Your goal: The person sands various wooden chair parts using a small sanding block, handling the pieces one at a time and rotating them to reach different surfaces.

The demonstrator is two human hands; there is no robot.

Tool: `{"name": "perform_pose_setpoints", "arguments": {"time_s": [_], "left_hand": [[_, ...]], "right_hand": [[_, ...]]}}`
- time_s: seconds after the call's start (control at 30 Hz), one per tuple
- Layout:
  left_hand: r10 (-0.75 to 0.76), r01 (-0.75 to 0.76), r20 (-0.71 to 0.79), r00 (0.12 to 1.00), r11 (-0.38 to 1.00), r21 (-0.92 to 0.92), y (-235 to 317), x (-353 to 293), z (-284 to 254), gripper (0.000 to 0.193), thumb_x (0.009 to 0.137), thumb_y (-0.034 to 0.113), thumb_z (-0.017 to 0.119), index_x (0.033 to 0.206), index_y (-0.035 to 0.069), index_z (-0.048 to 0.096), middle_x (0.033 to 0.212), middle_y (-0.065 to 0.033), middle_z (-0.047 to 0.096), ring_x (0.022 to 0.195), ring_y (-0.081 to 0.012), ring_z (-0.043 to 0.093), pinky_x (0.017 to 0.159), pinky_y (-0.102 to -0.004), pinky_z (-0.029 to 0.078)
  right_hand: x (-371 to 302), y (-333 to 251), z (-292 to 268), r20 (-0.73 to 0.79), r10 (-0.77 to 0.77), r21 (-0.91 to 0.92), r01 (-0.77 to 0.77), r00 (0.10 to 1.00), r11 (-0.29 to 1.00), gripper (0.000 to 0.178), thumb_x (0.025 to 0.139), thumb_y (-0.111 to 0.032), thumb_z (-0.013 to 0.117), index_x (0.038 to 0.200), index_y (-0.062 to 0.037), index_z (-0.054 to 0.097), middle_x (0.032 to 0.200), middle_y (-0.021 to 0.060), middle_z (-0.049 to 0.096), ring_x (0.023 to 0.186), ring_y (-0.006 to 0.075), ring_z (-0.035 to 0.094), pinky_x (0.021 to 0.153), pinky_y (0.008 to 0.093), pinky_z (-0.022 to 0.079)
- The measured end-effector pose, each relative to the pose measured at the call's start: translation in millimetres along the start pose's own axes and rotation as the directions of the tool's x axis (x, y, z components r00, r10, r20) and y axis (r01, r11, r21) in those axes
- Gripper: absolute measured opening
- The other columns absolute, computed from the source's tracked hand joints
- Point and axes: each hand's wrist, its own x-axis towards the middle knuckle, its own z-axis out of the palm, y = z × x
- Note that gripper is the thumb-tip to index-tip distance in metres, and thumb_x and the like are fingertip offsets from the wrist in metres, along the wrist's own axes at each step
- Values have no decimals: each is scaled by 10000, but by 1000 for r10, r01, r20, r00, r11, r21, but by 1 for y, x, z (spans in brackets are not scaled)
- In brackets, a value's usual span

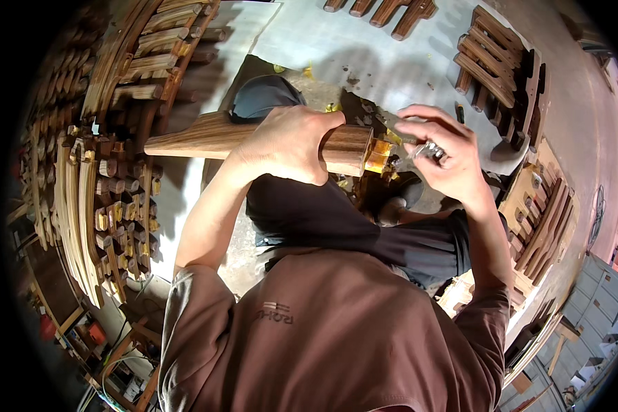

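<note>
My left hand is wrapped over a long brown wooden piece, which lies roughly level across my lap. Its left end tapers. From its right end sticks out a short stub wrapped in yellow tape. Just right of that stub is my right hand, its fingers curled around a small shiny, crumpled-looking piece. What that piece is cannot be made out clearly. A gap separates the right hand from the wood.
Stacked wooden pieces rise close on my left. More stand at the far right on a pale sheet, and others at the right. Yellow scraps lie on the floor between my legs.
</note>
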Motion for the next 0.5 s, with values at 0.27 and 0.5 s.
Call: {"name": "perform_pose_setpoints", "arguments": {"time_s": [0.27, 0.5], "left_hand": [[51, -50, 12, 999, 993, -106, -12, -3, 0, 589, 500, 121, 694, 1069, 15, 583, 753, -195, 637, 773, -382, 650, 665, -446, 492], [91, -81, 113, 989, 993, -88, -11, -4, -4, 604, 492, 118, 697, 1078, 26, 585, 676, -181, 619, 701, -378, 643, 622, -424, 490]], "right_hand": [[9, 10, 18, 62, -270, 20, 269, 961, 963, 229, 672, 63, 734, 878, -17, 672, 984, 66, 715, 806, 231, 704, 665, 303, 590], [1, 4, 32, -17, -335, -87, 333, 942, 939, 217, 670, 63, 720, 799, -65, 602, 774, 30, 657, 642, 206, 631, 567, 315, 513]]}}
